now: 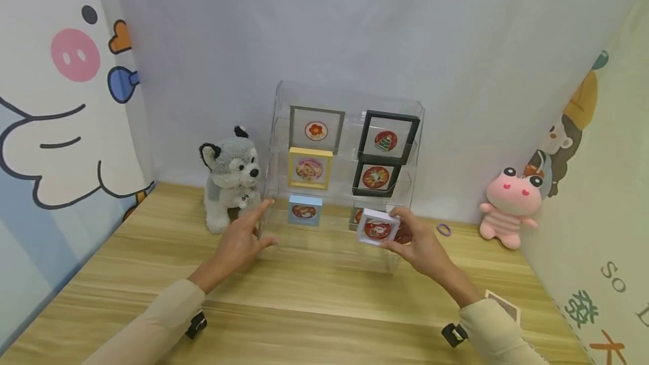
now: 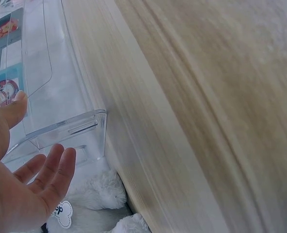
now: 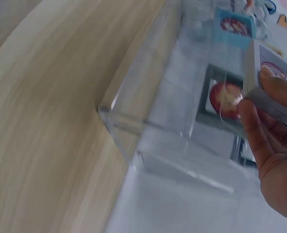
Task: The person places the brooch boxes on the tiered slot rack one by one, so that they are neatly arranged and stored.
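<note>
A clear acrylic tiered stand [image 1: 350, 93] faces me on the wooden table, small display frames on its steps. My right hand [image 1: 425, 245] pinches a white frame [image 1: 377, 228] with a red round picture between thumb and fingers, in front of the bottom step's right side. Partly hidden behind it is a grey frame [image 3: 226, 99] with a red disc. At the stand's left side, my left hand [image 1: 240, 244] has its thumb and fingers spread and holds nothing; whether it touches the acrylic I cannot tell. Nearest to it on the bottom step sits a light blue frame [image 1: 305, 210].
Higher steps carry a yellow frame [image 1: 310, 169], a grey frame [image 1: 316, 129] and two black frames, one a larger black frame [image 1: 387, 137]. A husky plush [image 1: 230, 179] sits left. Rightward lie a purple ring [image 1: 444, 230], a pink plush [image 1: 509, 207] and a flat card [image 1: 503, 306].
</note>
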{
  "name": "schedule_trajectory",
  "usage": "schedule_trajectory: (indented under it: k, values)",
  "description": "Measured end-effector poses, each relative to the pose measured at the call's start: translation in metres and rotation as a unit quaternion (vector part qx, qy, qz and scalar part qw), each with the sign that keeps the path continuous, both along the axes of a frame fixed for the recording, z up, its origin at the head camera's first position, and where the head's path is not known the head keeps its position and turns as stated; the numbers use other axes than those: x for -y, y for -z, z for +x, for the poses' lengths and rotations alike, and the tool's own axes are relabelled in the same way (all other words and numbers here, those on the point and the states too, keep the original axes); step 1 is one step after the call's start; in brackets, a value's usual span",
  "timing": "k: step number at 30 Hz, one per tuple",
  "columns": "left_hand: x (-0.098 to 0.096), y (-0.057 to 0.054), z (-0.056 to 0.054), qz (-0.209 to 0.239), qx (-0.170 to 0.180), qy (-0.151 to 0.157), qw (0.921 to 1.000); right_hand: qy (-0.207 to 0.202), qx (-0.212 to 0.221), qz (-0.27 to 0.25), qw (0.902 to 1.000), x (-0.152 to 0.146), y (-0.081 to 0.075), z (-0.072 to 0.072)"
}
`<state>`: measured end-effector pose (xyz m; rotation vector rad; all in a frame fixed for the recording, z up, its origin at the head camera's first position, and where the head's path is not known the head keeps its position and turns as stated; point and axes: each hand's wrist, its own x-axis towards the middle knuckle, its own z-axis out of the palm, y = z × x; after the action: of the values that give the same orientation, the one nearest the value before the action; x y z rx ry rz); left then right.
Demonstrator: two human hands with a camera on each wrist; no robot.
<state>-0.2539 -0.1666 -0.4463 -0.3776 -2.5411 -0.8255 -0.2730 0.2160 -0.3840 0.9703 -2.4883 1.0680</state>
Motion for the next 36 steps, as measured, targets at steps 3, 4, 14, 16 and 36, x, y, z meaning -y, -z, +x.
schedule_trajectory:
  k: [3,4,14,16,36]
  values:
    - [0.000,-0.001,0.000,0.000,-0.005,-0.003,1.0000,-0.017,-0.006,-0.003,0.9998,0.016,0.007,-0.002]
    - [0.000,-0.002,0.000,-0.001,-0.004,-0.003,1.0000,-0.021,-0.008,-0.001,0.9997,0.020,0.009,-0.003]
    - [0.003,0.000,0.000,-0.002,0.006,0.000,1.0000,-0.024,-0.095,0.086,0.9914,0.071,0.027,-0.005]
    - [0.003,0.001,0.000,-0.002,0.008,-0.001,1.0000,-0.019,-0.103,0.099,0.9896,0.079,0.031,-0.006]
    - [0.002,0.001,-0.001,0.000,0.005,0.006,1.0000,-0.015,-0.160,0.154,0.9750,0.123,0.065,-0.014]
